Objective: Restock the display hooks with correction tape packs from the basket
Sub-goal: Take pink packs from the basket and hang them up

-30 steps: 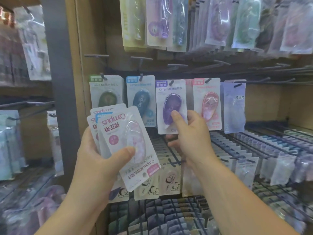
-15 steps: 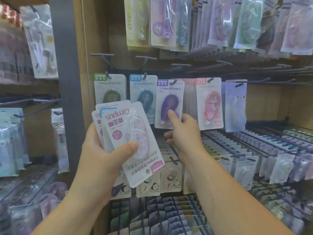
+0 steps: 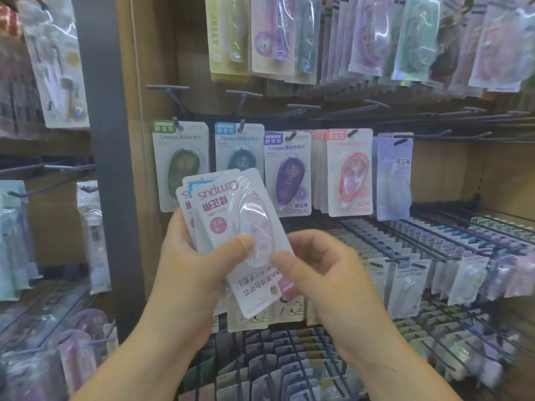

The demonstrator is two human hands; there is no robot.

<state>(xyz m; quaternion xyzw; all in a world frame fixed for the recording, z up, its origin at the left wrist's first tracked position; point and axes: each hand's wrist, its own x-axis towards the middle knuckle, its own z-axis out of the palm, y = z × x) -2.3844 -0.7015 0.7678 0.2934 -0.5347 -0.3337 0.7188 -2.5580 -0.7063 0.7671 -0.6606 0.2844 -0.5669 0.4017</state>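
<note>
My left hand grips a fanned stack of correction tape packs, held upside down, thumb pressed on the clear blister of the front pink pack. My right hand pinches the lower right edge of that front pack. On the display hooks behind hang a green pack, a blue pack, a purple pack, a pink pack and a pale lilac pack. The basket is out of view.
Bare hooks jut out above the hanging row. More packets hang along the top. Wire racks of stationery fill the right and bottom. A dark upright post divides off the left shelf bay.
My right hand has come away from the purple pack on its hook, dropped down and left, and taken hold of the front pack in my left hand. The stack has shifted right.
</note>
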